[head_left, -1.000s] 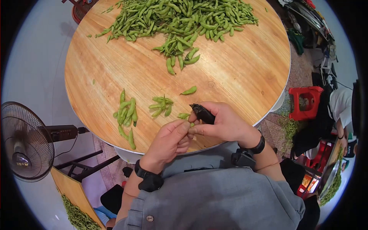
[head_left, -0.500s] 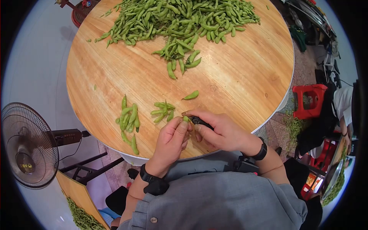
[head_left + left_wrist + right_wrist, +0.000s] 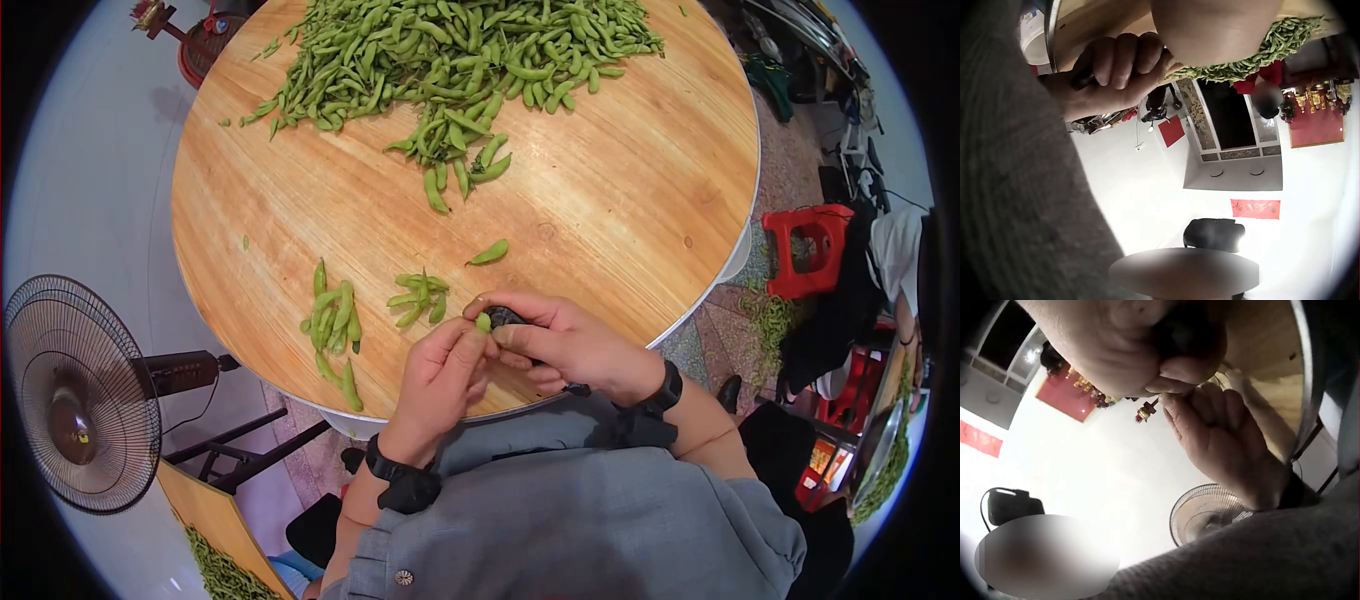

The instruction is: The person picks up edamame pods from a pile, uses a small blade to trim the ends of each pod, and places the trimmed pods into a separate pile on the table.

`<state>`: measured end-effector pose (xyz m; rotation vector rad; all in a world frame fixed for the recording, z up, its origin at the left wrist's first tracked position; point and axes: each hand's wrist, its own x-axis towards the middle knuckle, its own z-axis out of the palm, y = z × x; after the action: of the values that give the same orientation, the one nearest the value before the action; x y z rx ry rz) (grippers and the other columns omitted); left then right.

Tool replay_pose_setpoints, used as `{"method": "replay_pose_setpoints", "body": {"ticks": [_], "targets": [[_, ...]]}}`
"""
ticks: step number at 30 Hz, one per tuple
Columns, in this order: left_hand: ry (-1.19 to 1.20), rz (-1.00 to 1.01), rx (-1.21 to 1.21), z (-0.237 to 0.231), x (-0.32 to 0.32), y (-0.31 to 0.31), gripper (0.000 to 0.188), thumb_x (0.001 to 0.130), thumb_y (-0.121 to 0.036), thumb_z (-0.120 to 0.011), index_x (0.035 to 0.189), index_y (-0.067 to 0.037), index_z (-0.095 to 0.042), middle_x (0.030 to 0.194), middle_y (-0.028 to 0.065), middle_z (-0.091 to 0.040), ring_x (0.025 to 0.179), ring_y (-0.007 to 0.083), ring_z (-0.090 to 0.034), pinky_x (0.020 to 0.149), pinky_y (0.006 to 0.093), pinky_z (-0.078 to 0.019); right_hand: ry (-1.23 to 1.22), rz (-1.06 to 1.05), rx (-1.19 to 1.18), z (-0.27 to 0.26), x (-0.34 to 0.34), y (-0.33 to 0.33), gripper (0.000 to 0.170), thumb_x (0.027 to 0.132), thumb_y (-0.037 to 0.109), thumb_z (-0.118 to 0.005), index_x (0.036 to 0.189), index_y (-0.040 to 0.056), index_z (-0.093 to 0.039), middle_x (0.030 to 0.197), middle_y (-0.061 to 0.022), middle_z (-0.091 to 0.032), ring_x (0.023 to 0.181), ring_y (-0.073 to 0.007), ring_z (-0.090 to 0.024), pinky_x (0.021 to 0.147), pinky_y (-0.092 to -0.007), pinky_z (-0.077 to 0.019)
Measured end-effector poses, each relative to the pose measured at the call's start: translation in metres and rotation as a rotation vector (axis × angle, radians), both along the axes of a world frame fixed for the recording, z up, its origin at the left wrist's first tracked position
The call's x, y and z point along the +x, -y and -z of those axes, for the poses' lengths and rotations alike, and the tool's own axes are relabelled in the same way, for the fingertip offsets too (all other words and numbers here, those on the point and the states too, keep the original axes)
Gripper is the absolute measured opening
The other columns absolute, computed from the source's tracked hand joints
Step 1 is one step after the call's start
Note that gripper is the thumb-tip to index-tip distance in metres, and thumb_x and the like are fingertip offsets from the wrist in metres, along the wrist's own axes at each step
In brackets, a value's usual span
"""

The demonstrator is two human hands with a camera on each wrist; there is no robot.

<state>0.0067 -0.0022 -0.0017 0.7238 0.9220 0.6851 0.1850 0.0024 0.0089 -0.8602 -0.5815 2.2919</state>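
Observation:
At the near edge of a round wooden table, my left hand pinches a green soybean pod between thumb and fingers, with most of the pod hidden. Held in my right hand is a black hand tool, its near end right beside the pod. Fingers cover much of the tool, so I cannot tell its exact kind. The two hands meet closely at the fingertips. Beyond them lie a single pod, a small cluster of pods and, farther left, a larger group.
A big heap of pods covers the table's far side. To the left stands an electric fan, above another board holding pods. On the right are a red stool and another person near more pods.
My right hand has turned, bringing the black tool's end from above the fingers down beside the pod. The left hand still pinches the pod. The loose pods on the table keep their layout.

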Motion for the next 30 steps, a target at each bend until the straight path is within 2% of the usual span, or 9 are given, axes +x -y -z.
{"method": "replay_pose_setpoints", "body": {"ticks": [1, 3, 6, 7, 9, 12, 25, 28, 30], "targets": [[-0.002, 0.003, 0.001, 0.001, 0.001, 0.0, 0.017, 0.093, -0.015, -0.045, 0.081, -0.004, -0.05, 0.056, 0.0008, -0.04, 0.044, 0.011, -0.037, 0.04, 0.0239, -0.0291, -0.002, 0.003, 0.001, 0.001, 0.0, 0.001, 0.033, 0.092, 0.008, -0.042, 0.125, 0.0067, -0.044, 0.065, 0.0027, -0.045, 0.047, -0.0017, -0.036, 0.04, -0.017, -0.0268], [0.353, -0.04, -0.112, 0.003, 0.003, 0.001, 0.021, 0.095, -0.021, -0.041, 0.083, -0.005, -0.048, 0.056, -0.0037, -0.034, 0.043, 0.0056, -0.027, 0.039, 0.0185, -0.0225, 0.009, -0.01, 0.121, 0.004, 0.001, 0.003, 0.032, 0.093, 0.011, -0.042, 0.124, 0.0059, -0.044, 0.063, 0.003, -0.044, 0.044, -0.0018, -0.035, 0.039, -0.0178, -0.0271], [0.504, -0.032, -0.145, 0.003, 0.004, 0.0, 0.026, 0.095, -0.025, -0.04, 0.079, -0.005, -0.045, 0.055, -0.0028, -0.028, 0.043, 0.006, -0.024, 0.038, 0.0192, -0.0219, 0.155, 0.017, 0.208, -0.001, 0.005, 0.002, 0.026, 0.092, 0.012, -0.046, 0.116, 0.0049, -0.048, 0.061, 0.0034, -0.044, 0.043, -0.0017, -0.036, 0.038, -0.0173, -0.0275], [0.505, -0.031, -0.144, 0.002, 0.004, 0.0, 0.026, 0.095, -0.025, -0.04, 0.079, -0.005, -0.045, 0.055, -0.0028, -0.028, 0.043, 0.006, -0.024, 0.038, 0.0192, -0.0219, 0.156, 0.018, 0.21, -0.003, 0.005, 0.001, 0.026, 0.092, 0.012, -0.046, 0.116, 0.0049, -0.048, 0.061, 0.0034, -0.044, 0.043, -0.0017, -0.036, 0.038, -0.0173, -0.0275], [0.573, 0.005, -0.245, -0.001, 0.003, 0.001, 0.028, 0.095, -0.026, -0.04, 0.077, -0.005, -0.043, 0.055, -0.0023, -0.028, 0.044, 0.006, -0.024, 0.039, 0.0192, -0.0214, 0.247, 0.067, 0.248, -0.006, 0.003, -0.002, 0.017, 0.09, 0.016, -0.051, 0.101, 0.0041, -0.055, 0.059, 0.0041, -0.047, 0.044, -0.0029, -0.042, 0.039, -0.0181, -0.031], [0.582, 0.045, -0.271, -0.001, 0.004, 0.003, 0.028, 0.095, -0.026, -0.04, 0.076, -0.006, -0.042, 0.055, -0.0024, -0.028, 0.045, 0.0062, -0.024, 0.038, 0.0193, -0.0215, 0.223, 0.091, 0.265, -0.002, 0.0, -0.004, 0.01, 0.088, 0.012, -0.055, 0.093, 0.0032, -0.055, 0.058, 0.0043, -0.046, 0.043, -0.0019, -0.039, 0.038, -0.0179, -0.0292], [0.81, 0.108, -0.484, 0.009, 0.001, 0.009, 0.034, 0.096, -0.03, -0.036, 0.07, -0.009, -0.038, 0.052, -0.0032, -0.028, 0.043, 0.0068, -0.024, 0.037, 0.0196, -0.0209, 0.246, 0.117, 0.316, -0.003, 0.0, 0.0, 0.009, 0.086, 0.011, -0.058, 0.089, 0.003, -0.057, 0.058, 0.0039, -0.048, 0.043, -0.0017, -0.04, 0.039, -0.018, -0.0293], [0.861, 0.118, -0.549, 0.01, 0.001, 0.008, 0.035, 0.096, -0.029, -0.035, 0.067, -0.01, -0.037, 0.051, -0.0034, -0.028, 0.042, 0.0064, -0.024, 0.036, 0.0194, -0.0209, 0.26, 0.084, 0.423, 0.001, 0.005, -0.001, 0.011, 0.084, 0.009, -0.061, 0.092, 0.0019, -0.058, 0.063, 0.0036, -0.052, 0.051, -0.002, -0.046, 0.045, -0.0179, -0.0348], [0.91, 0.143, -0.603, 0.009, 0.0, 0.009, 0.035, 0.095, -0.027, -0.034, 0.064, -0.01, -0.036, 0.049, -0.0037, -0.028, 0.04, 0.0058, -0.024, 0.034, 0.0189, -0.0205, 0.341, 0.143, 0.712, 0.013, 0.006, -0.001, 0.014, 0.081, 0.006, -0.063, 0.093, 0.0011, -0.06, 0.07, 0.0035, -0.056, 0.064, -0.0028, -0.05, 0.055, -0.0186, -0.0399]]}}
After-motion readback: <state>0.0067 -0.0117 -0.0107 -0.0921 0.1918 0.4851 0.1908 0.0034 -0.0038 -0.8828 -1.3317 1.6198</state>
